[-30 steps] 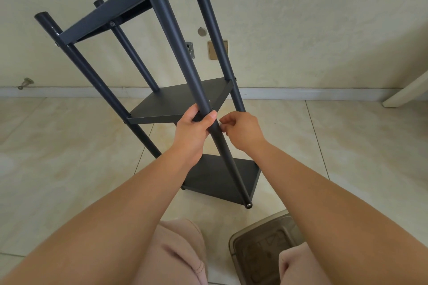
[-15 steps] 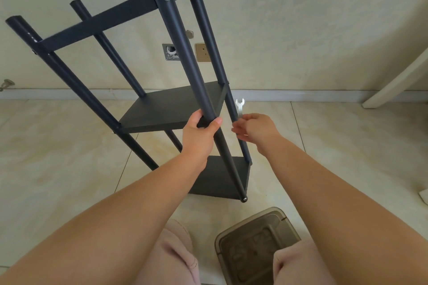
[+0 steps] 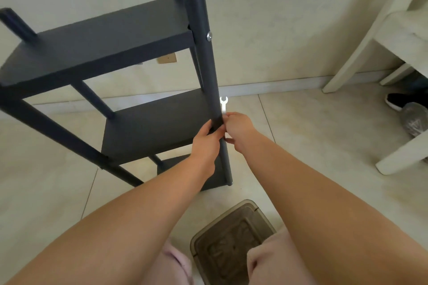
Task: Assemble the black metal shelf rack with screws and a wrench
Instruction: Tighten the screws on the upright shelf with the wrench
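Black three-tier rack (image 3: 148, 122) upright, left hand (image 3: 207, 139) gripping near-right post (image 3: 208, 76), right hand (image 3: 238, 129) pinching silver wrench (image 3: 223, 103) beside it.

Your left hand (image 3: 206, 139) grips the near post (image 3: 205, 58) of the black rack (image 3: 111, 39), standing on the tiled floor (image 3: 46, 192). Your right hand (image 3: 239, 129) pinches a small silver wrench (image 3: 223, 103) beside that post. Brown bin (image 3: 231, 243) between your knees.

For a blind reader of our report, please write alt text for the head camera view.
A person's left hand grips the front post of a black three-tier shelf rack, while the right hand holds a small silver wrench beside the post. A brown plastic bin sits on the tiled floor.
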